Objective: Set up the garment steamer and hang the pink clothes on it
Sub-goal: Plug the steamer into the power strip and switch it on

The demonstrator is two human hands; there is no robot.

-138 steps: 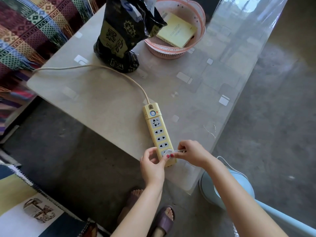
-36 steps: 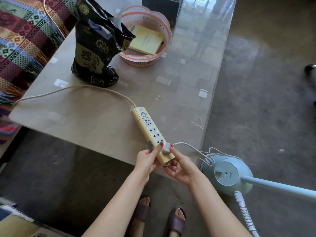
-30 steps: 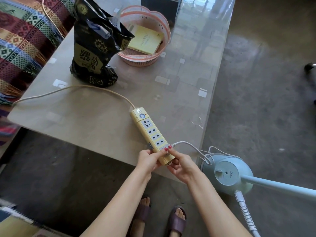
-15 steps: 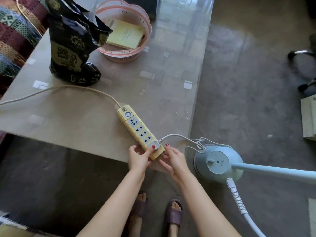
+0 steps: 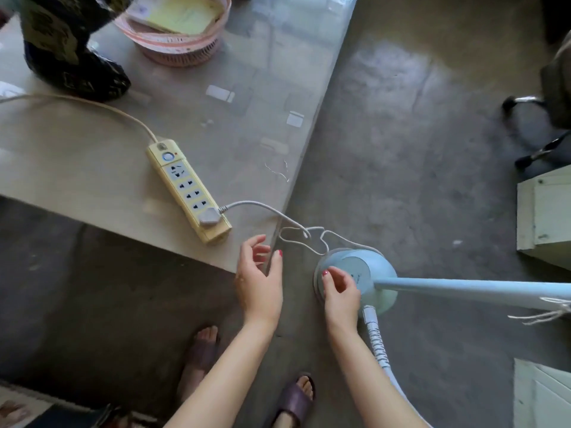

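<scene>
The pale blue garment steamer base (image 5: 369,274) stands on the floor beside the table corner, its pole (image 5: 469,291) running off to the right and its ribbed hose (image 5: 375,338) trailing down. Its grey plug (image 5: 210,217) sits in the last socket of the yellow power strip (image 5: 185,186) on the table, the white cord (image 5: 296,230) looping to the base. My right hand (image 5: 340,291) rests its fingertips on top of the base. My left hand (image 5: 259,273) hovers with relaxed fingers near the table corner, holding nothing. No pink clothes are in view.
A low glass-topped table (image 5: 247,125) carries a black printed bag (image 5: 71,57) and a pink basket (image 5: 179,35) with a yellow booklet. Chair legs (image 5: 531,128) and a pale cabinet (image 5: 547,211) stand at the right. My sandalled feet (image 5: 293,403) are below.
Both hands have let go of the plug and power strip. The right hand moved to the steamer base; the left drew back off the table edge. The view shifted right.
</scene>
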